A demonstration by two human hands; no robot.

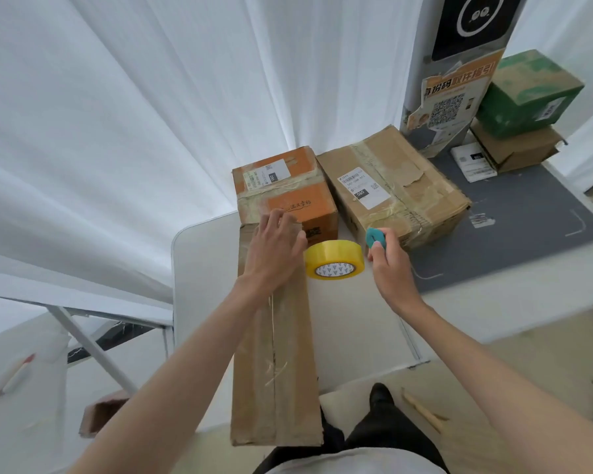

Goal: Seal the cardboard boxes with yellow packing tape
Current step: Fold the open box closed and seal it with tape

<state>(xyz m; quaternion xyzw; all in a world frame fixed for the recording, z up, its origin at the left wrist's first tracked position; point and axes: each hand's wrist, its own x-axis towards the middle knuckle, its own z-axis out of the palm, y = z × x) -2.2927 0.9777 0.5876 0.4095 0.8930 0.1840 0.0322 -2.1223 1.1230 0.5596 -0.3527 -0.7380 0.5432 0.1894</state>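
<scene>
A long, flat, brown cardboard box (274,354) with a creased, taped centre seam is laid lengthwise on the smooth white table (202,261), its near end overhanging the table edge. The left hand (274,249) is rested on the far end of this box, palm down, fingers spread and only slightly bent, nothing being gripped. Just right of that hand, a round roll of glossy yellow packing tape (334,258) is stood flat on the table, its white printed core facing up. The right hand (389,268) is held just beside the roll, and a small, rounded teal tool (375,237) is pinched between thumb and curled fingers. Behind the roll, an orange and brown cardboard box (285,193) with a white label and clear tape bands is seen, and beside it a larger brown cardboard box (394,186) with torn, wrinkled tape, partly on a grey mat (528,227). Farther right, a green carton (528,94) is stacked on a small brown carton (517,148).
</scene>
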